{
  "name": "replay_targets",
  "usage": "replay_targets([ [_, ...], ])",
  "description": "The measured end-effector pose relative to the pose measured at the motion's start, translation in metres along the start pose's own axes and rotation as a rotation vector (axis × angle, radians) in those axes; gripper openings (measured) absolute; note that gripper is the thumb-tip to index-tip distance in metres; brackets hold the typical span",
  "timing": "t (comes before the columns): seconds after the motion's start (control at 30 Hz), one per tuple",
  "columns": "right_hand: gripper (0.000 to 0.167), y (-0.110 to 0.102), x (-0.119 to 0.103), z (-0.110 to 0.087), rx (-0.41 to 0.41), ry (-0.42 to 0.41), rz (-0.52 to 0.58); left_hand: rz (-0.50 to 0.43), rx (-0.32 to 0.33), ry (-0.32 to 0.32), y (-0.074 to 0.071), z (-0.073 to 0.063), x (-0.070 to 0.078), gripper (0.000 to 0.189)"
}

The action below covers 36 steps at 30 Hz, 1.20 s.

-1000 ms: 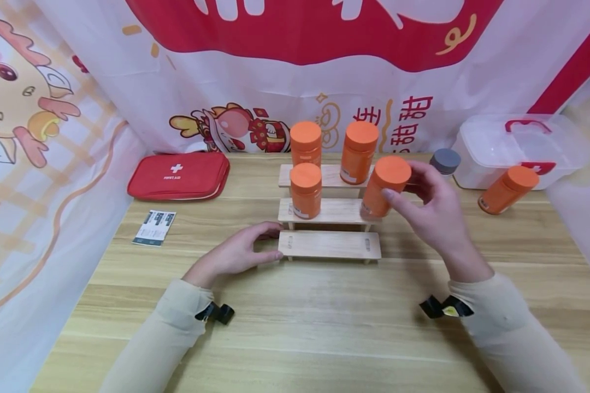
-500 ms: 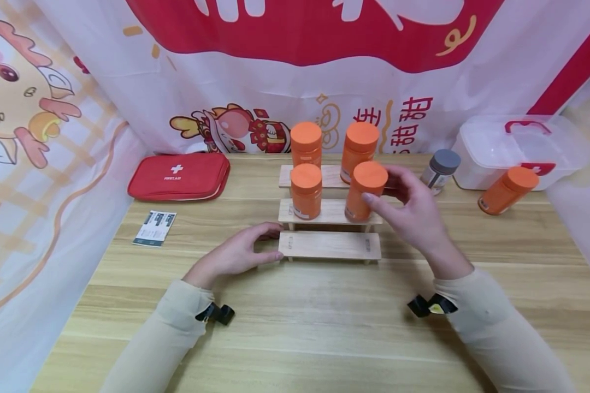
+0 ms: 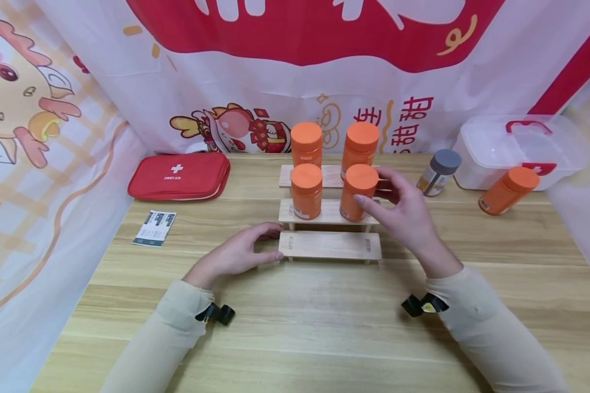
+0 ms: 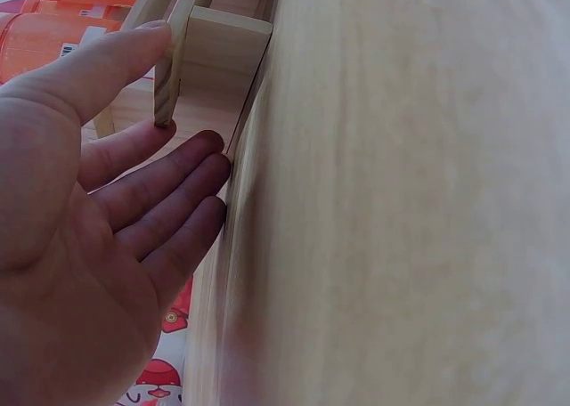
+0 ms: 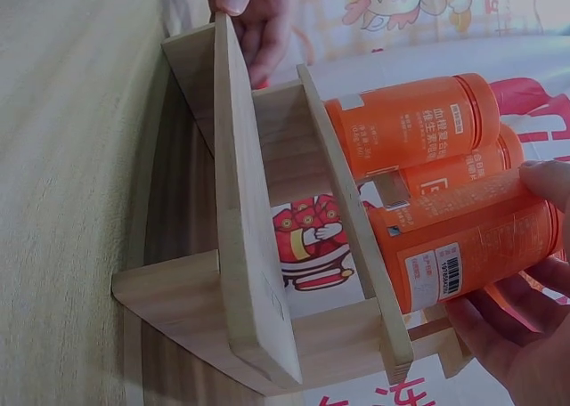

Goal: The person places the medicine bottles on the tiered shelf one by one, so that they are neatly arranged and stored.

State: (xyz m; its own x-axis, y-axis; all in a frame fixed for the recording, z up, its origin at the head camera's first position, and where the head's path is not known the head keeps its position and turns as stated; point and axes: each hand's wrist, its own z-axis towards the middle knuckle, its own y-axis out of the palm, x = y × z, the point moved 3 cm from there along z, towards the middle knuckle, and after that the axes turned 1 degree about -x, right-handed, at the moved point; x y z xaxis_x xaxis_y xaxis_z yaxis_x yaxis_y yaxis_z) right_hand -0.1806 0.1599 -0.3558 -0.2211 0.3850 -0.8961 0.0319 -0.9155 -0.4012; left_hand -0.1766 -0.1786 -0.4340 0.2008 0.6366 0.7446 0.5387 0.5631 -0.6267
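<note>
1. Sleeves of pale cream cloth cover both your forearms, which lie nearest over the light wooden table [image 3: 295,327].
2. Your left hand [image 3: 236,254] lies flat with relaxed, nearly straight fingers, thumb and fingertips touching the left end of the small three-step wooden rack [image 3: 329,244]; the left wrist view shows the thumb against the edge of a step.
3. Your right hand [image 3: 403,215] curls its thumb and fingers round the orange plastic bottle with an orange cap [image 3: 358,192], which stands upright on the right side of the middle step, its base on the wood in the right wrist view.
4. Just left of it on the same step stands a second orange bottle [image 3: 306,190].
5. On the top step behind stand two more orange bottles [image 3: 306,143], one left and one right.
6. Further left lie a small printed card [image 3: 154,227] and a red first-aid pouch [image 3: 179,176].
7. To the far right stand a grey-capped bottle [image 3: 438,172], a leaning orange bottle [image 3: 508,189] and a clear plastic box with a red handle [image 3: 521,147].
</note>
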Motion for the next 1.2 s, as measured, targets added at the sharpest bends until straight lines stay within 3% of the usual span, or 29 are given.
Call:
replay_targets([
  [0.83, 0.067, 0.0, 0.0017, 0.0, -0.009, 0.036, -0.001, 0.006, 0.005, 0.001, -0.0002, -0.0008, 0.0006, 0.065],
  [1.2, 0.066, -0.0026, 0.0016, -0.0011, -0.02, 0.01, 0.008, 0.006, 0.009, 0.012, 0.0007, 0.001, -0.0001, 0.062],
])
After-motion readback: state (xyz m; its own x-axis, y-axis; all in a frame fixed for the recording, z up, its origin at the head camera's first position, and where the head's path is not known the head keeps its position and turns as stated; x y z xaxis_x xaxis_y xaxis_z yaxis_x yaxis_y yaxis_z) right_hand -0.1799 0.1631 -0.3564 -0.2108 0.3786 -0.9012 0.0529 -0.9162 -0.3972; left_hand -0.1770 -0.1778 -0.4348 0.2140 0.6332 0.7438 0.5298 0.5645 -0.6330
